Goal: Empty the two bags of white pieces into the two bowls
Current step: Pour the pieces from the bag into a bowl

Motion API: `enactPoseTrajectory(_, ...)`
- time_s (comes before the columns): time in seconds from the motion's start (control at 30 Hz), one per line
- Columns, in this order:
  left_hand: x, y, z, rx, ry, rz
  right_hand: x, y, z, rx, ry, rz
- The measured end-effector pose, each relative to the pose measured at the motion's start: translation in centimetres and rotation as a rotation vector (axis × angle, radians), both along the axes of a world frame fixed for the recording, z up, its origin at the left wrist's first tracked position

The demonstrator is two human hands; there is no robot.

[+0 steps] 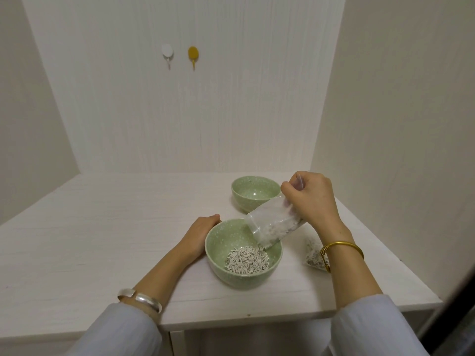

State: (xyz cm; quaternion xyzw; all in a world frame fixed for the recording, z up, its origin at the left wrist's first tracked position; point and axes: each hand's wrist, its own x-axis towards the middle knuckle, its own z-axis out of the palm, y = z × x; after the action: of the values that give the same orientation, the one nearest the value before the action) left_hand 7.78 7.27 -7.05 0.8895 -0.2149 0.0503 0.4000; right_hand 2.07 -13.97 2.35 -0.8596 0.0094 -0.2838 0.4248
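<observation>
A green bowl (218,242) stands near the table's front, with a heap of white pieces (246,260) inside. My right hand (312,199) holds a clear plastic bag (272,223) by its bottom, tilted with its open mouth down over this bowl's right rim. White pieces are falling out of it. My left hand (200,235) grips the bowl's left side. A second green bowl (254,192) stands farther back and holds no pieces. Another clear bag of white pieces (312,254) lies on the table to the right, partly hidden behind my right wrist.
The white table (102,227) fills a walled alcove, its front edge just below my forearms. A white hook (167,53) and a yellow hook (192,54) are stuck on the back wall. A dark vertical edge (457,304) shows at the far right.
</observation>
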Motion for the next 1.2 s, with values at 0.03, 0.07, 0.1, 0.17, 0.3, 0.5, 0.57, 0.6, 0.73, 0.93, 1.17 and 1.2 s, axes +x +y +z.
enactPoseTrajectory(0.03,-0.01,0.01,-0.02,0.011,-0.008,-0.003,0.01,0.04,-0.03,0.001,0.003,-0.003)
enactPoseTrajectory(0.07,-0.03,0.03,-0.02,0.03,-0.017,-0.01,-0.02,0.09,0.0,-0.003,0.007,-0.008)
enactPoseTrajectory(0.1,-0.04,0.06,0.01,0.043,-0.023,-0.017,-0.03,0.09,0.02,-0.01,0.008,-0.015)
enactPoseTrajectory(0.17,-0.07,0.06,0.15,0.06,-0.025,-0.021,-0.09,0.11,0.09,-0.017,0.003,-0.017)
enactPoseTrajectory(0.3,0.26,0.11,-0.16,0.036,-0.031,-0.013,-0.16,0.02,0.05,-0.026,0.001,-0.018)
enactPoseTrajectory(0.5,0.2,0.09,-0.25,0.034,-0.044,-0.012,0.13,-0.07,-0.12,-0.031,-0.005,-0.013)
enactPoseTrajectory(0.57,0.21,0.03,-0.25,0.004,-0.025,0.001,0.1,-0.06,-0.08,-0.051,-0.007,-0.028)
enactPoseTrajectory(0.6,0.2,0.01,-0.26,-0.005,-0.019,0.002,0.08,-0.04,-0.08,-0.053,-0.009,-0.03)
enactPoseTrajectory(0.73,0.21,-0.06,-0.28,0.004,-0.049,-0.005,0.22,-0.17,-0.18,-0.05,0.006,-0.029)
enactPoseTrajectory(0.93,0.32,-0.09,-0.3,0.046,-0.091,-0.004,0.4,-0.29,-0.24,-0.062,0.013,-0.023)
enactPoseTrajectory(1.17,0.35,-0.04,-0.42,0.073,-0.13,-0.022,0.11,-0.14,0.11,-0.085,0.017,-0.024)
enactPoseTrajectory(1.2,0.42,-0.02,-0.44,0.071,-0.13,-0.024,0.08,-0.1,0.18,-0.089,0.017,-0.025)
